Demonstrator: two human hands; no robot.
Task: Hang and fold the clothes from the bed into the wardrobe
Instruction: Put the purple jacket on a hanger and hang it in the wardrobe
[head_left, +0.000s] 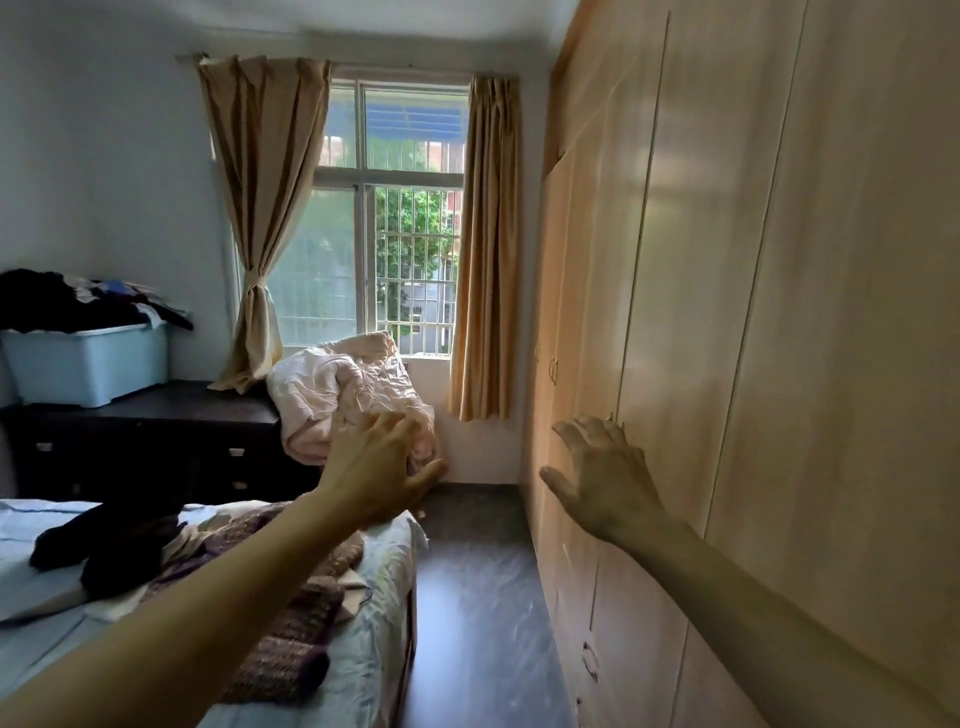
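Blue storage box (88, 364) is sitting on the left end of the dark dresser (156, 431), with a heap of dark clothes (78, 301) spilling over its lid; on the bed (374, 597), a black garment (104, 540) is lying crumpled toward the left edge, and a brown knitted garment (296, 639) is stretching along the right edge, near the foot corner; left hand (379, 467) is hanging in the air above the bed's far right corner, fingers spread and relaxed, thumb out, gripping nothing; behind it a pink quilt (353, 395) is slumping against the dresser's right end, under the window (410, 234); right hand (608, 478) is reaching to the wardrobe (779, 260), fingers spread wide, fingertips lying at the seam between two doors, holding nothing; actual contact with the door cannot be confirmed; all wardrobe doors in view are standing shut; a door handle (553, 370) is showing farther along, a drawer handle (589, 661) lower down, below the forearm.
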